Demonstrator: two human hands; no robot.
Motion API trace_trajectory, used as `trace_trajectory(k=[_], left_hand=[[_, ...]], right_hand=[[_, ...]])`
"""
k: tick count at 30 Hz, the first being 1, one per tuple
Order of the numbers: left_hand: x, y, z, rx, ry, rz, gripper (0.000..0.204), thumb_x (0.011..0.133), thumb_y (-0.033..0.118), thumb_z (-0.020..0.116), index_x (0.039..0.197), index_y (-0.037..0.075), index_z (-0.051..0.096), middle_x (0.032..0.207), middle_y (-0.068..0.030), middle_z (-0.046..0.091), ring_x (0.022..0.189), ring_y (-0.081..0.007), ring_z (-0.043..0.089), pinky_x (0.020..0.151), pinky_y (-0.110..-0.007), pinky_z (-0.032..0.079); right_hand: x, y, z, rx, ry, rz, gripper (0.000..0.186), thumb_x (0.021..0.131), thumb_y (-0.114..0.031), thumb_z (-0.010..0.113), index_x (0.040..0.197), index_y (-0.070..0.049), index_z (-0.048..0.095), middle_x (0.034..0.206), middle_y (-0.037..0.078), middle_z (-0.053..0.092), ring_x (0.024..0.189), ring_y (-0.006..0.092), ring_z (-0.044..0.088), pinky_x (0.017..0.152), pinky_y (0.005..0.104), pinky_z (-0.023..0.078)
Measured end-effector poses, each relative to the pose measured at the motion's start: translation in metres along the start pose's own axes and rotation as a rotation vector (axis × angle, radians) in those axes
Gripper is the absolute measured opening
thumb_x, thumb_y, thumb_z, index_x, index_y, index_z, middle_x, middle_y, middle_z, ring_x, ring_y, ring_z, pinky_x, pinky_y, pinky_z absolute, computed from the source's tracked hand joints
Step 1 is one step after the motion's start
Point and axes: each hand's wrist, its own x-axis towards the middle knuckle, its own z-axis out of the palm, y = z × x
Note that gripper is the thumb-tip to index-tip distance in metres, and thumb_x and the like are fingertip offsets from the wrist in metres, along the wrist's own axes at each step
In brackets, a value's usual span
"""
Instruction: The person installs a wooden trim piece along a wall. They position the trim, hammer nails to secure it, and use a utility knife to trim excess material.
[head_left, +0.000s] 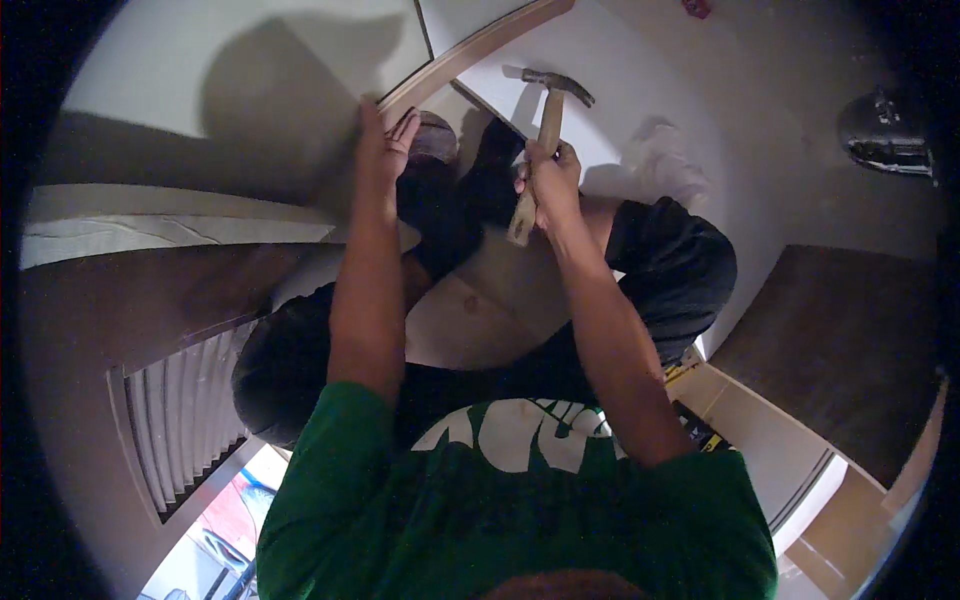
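My right hand (553, 180) is wrapped around the pale wooden handle of a claw hammer (550, 122). The hammer's dark metal head points away from me, its claw toward the right. At the far left, my left hand (390, 148) grips the near end of a long, light wooden strip (470, 45), thumb on one side and fingers on the other. The strip slants up to the right, along a pale panel (330, 60). Part of its gripped end is hidden by the hand.
A louvred door (190, 410) stands at my left. A dark brown panel (830, 340) is at the right, near a shiny metal fixture (885, 135) on the wall. My bent knees, in dark trousers (670, 270), are on both sides. A crumpled pale plastic bag (665, 165) lies beyond my right knee.
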Motion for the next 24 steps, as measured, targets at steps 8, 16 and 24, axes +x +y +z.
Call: trace_trajectory(k=[8, 16, 24], left_hand=[[0.005, -0.036, -0.058, -0.348, -0.198, 0.062, 0.033, 0.082, -0.005, 0.058, 0.114, 0.0, 0.052, 0.112, -0.0118, 0.056, 0.111, -0.0271, 0.055, 0.104, -0.046, 0.045], [-0.034, -0.042, -0.031, 0.186, -0.017, 0.177, 0.036, 0.081, -0.006, 0.063, 0.114, 0.007, 0.056, 0.111, -0.0081, 0.059, 0.105, -0.0241, 0.058, 0.093, -0.044, 0.051], [-0.031, -0.032, -0.023, 0.475, 0.149, 0.264, 0.039, 0.078, -0.002, 0.069, 0.114, 0.002, 0.057, 0.104, -0.0077, 0.064, 0.096, -0.0223, 0.063, 0.088, -0.038, 0.052]], right_hand=[[0.007, 0.006, -0.022, 0.078, 0.079, 0.03, 0.023, 0.09, -0.009, 0.06, 0.102, 0.001, 0.044, 0.067, 0.007, 0.051, 0.048, 0.0139, 0.049, 0.037, 0.0276, 0.042], [0.011, 0.017, -0.03, 0.044, 0.091, 0.007, 0.023, 0.09, -0.008, 0.059, 0.104, 0.001, 0.042, 0.072, 0.007, 0.051, 0.052, 0.0141, 0.049, 0.039, 0.0286, 0.044], [0.007, 0.015, -0.02, 0.067, 0.102, 0.03, 0.021, 0.094, -0.015, 0.056, 0.1, 0.0, 0.042, 0.065, 0.006, 0.049, 0.047, 0.0145, 0.048, 0.038, 0.029, 0.044]])
